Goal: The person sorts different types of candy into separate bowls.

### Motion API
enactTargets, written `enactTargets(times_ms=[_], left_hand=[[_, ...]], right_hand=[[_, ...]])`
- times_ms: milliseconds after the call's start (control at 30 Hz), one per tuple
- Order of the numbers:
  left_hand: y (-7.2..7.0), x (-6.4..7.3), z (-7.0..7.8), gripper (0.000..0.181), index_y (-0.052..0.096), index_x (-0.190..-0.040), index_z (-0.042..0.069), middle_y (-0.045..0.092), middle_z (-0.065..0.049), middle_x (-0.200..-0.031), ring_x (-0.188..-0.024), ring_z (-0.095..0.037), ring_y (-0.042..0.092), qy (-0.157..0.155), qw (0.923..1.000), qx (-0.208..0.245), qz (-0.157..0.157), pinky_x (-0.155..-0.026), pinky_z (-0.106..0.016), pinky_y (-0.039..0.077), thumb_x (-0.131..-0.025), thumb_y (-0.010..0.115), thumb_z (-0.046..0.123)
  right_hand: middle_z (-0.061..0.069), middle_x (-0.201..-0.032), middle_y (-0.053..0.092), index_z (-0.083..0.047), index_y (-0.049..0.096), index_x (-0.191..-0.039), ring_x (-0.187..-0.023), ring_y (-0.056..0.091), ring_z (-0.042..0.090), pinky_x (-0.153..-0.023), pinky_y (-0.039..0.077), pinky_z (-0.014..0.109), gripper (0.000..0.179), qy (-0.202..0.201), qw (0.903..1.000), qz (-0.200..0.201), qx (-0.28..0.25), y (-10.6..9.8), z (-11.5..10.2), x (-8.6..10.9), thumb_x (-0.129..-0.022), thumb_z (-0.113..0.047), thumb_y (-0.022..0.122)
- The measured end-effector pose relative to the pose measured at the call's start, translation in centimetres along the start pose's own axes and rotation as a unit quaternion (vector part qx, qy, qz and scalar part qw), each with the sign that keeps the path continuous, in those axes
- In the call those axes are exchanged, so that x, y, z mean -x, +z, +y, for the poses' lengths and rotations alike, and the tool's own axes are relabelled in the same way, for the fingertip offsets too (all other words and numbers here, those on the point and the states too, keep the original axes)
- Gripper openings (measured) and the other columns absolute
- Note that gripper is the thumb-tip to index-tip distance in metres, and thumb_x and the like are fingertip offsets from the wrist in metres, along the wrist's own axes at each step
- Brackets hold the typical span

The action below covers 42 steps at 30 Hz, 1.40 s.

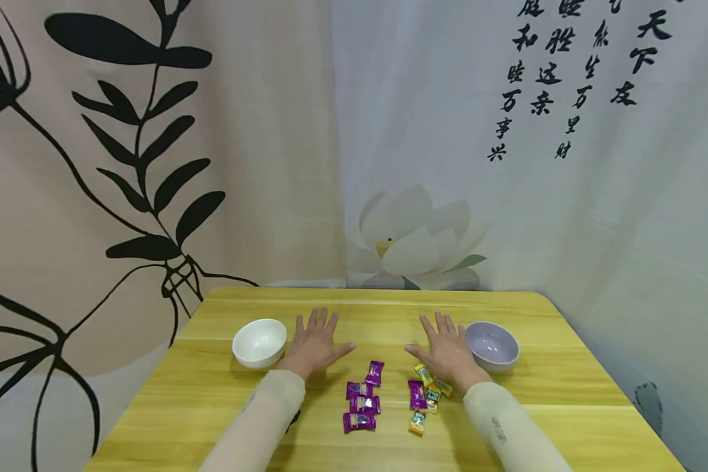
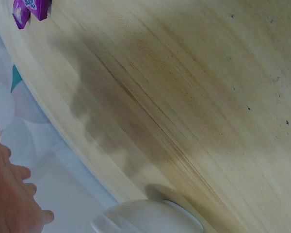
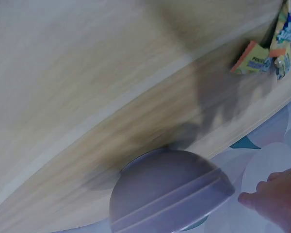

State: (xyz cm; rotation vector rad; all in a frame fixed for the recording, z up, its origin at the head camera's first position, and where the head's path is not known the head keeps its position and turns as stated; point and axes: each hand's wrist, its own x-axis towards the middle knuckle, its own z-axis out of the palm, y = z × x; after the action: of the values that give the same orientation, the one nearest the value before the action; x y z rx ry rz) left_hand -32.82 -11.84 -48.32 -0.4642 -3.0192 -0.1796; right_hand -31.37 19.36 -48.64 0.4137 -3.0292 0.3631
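My left hand (image 1: 314,345) is spread with straight fingers over the table, just right of a white bowl (image 1: 259,343). Fingers fanned out, my right hand (image 1: 448,354) hovers left of a light purple bowl (image 1: 492,345). Neither hand holds anything. Several purple-wrapped candies (image 1: 362,404) lie in a rough column between the forearms. Beside the right wrist is a mixed group: one purple candy (image 1: 417,394) and several yellow ones (image 1: 433,397). In the left wrist view the white bowl (image 2: 150,217) is near the hand; the right wrist view shows the purple bowl (image 3: 169,189).
The wooden table (image 1: 383,314) has rounded far corners. Behind it hangs a curtain (image 1: 283,164) printed with plants, a lotus and writing. A small dark thing (image 1: 295,418) shows by the left sleeve, mostly hidden.
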Motion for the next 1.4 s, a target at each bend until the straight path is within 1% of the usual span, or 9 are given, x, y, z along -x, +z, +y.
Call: enactTargets(times_ms=[133, 300, 567, 700, 833, 1067, 1167, 1267, 1400], left_hand=[[0.1, -0.1, 0.2, 0.091, 0.027, -0.157, 0.01, 0.021, -0.019, -0.161, -0.149, -0.037, 0.01, 0.004, 1.0, 0.003, 0.001, -0.116, -0.064, 0.007, -0.093, 0.041, 0.073], [0.0, -0.2, 0.4, 0.089, 0.028, -0.157, 0.01, 0.023, -0.019, -0.161, -0.149, -0.037, 0.012, 0.004, 1.0, -0.001, 0.004, -0.116, -0.064, 0.007, -0.093, 0.042, 0.071], [0.2, 0.1, 0.9, 0.088, 0.03, -0.156, 0.008, 0.024, -0.02, -0.16, -0.149, -0.038, 0.014, 0.011, 0.9999, 0.01, 0.0, -0.115, -0.064, 0.008, -0.094, 0.046, 0.068], [0.0, 0.1, 1.2, 0.086, 0.032, -0.155, 0.007, 0.026, -0.021, -0.159, -0.148, -0.039, 0.016, 0.018, 0.9997, 0.014, 0.004, -0.115, -0.066, 0.008, -0.094, 0.047, 0.067], [0.1, -0.2, 1.2, 0.087, 0.032, -0.155, 0.007, 0.028, -0.021, -0.158, -0.148, -0.039, 0.017, 0.02, 0.9997, 0.007, 0.008, -0.115, -0.066, 0.009, -0.094, 0.047, 0.067], [0.2, -0.4, 1.4, 0.092, 0.027, -0.157, 0.01, 0.024, -0.018, -0.16, -0.149, -0.036, 0.014, 0.02, 0.9997, 0.004, -0.013, -0.116, -0.063, 0.007, -0.092, 0.043, 0.073], [0.1, -0.4, 1.5, 0.092, 0.026, -0.157, 0.01, 0.024, -0.018, -0.16, -0.149, -0.035, 0.015, 0.021, 0.9996, 0.001, -0.016, -0.116, -0.063, 0.007, -0.092, 0.042, 0.073], [0.1, -0.3, 1.6, 0.091, 0.028, -0.157, 0.01, 0.025, -0.018, -0.16, -0.149, -0.035, 0.016, 0.021, 0.9997, 0.005, -0.012, -0.116, -0.063, 0.009, -0.092, 0.044, 0.072], [0.1, -0.1, 1.5, 0.092, 0.027, -0.157, 0.011, 0.026, -0.018, -0.16, -0.149, -0.035, 0.016, 0.019, 0.9997, 0.003, -0.013, -0.116, -0.062, 0.009, -0.092, 0.043, 0.073]], right_hand=[[0.028, -0.161, 0.009, -0.009, 0.021, -0.158, -0.147, 0.007, 0.047, -0.113, 0.004, 0.068, 0.091, 0.006, 0.9999, 0.008, -0.008, -0.5, 0.9, 0.0, -0.095, -0.07, 0.041], [0.031, -0.158, 0.015, -0.007, 0.025, -0.157, -0.145, 0.012, 0.051, -0.112, 0.007, 0.07, 0.094, 0.013, 0.9994, 0.031, 0.0, -1.1, 2.0, -0.1, -0.092, -0.071, 0.046], [0.03, -0.158, 0.016, -0.006, 0.025, -0.157, -0.144, 0.014, 0.052, -0.111, 0.008, 0.07, 0.099, 0.023, 0.9989, 0.039, -0.006, -1.2, 3.8, 0.5, -0.088, -0.072, 0.053], [0.032, -0.157, 0.018, -0.005, 0.027, -0.156, -0.142, 0.017, 0.053, -0.11, 0.011, 0.072, 0.1, 0.032, 0.9983, 0.048, -0.004, -2.0, 4.9, 0.9, -0.087, -0.069, 0.058], [0.034, -0.156, 0.018, -0.001, 0.026, -0.155, -0.141, 0.017, 0.055, -0.109, 0.012, 0.073, 0.105, 0.04, 0.9981, 0.047, -0.006, -2.9, 5.9, 1.3, -0.085, -0.072, 0.058], [0.035, -0.155, 0.018, 0.001, 0.022, -0.155, -0.14, 0.016, 0.056, -0.108, 0.011, 0.073, 0.112, 0.054, 0.9976, 0.042, -0.013, -3.2, 7.8, 2.1, -0.081, -0.074, 0.061], [0.035, -0.154, 0.019, 0.002, 0.021, -0.155, -0.14, 0.016, 0.056, -0.108, 0.01, 0.074, 0.115, 0.057, 0.9973, 0.042, -0.018, -3.2, 8.7, 2.2, -0.08, -0.073, 0.064], [0.036, -0.153, 0.021, 0.003, 0.02, -0.155, -0.138, 0.019, 0.057, -0.107, 0.012, 0.074, 0.119, 0.055, 0.9973, 0.044, -0.021, -3.2, 9.3, 2.4, -0.077, -0.074, 0.066], [0.038, -0.151, 0.023, 0.008, 0.021, -0.153, -0.136, 0.023, 0.058, -0.106, 0.017, 0.074, 0.124, 0.049, 0.9973, 0.048, -0.026, -3.4, 10.1, 2.8, -0.074, -0.074, 0.069]])
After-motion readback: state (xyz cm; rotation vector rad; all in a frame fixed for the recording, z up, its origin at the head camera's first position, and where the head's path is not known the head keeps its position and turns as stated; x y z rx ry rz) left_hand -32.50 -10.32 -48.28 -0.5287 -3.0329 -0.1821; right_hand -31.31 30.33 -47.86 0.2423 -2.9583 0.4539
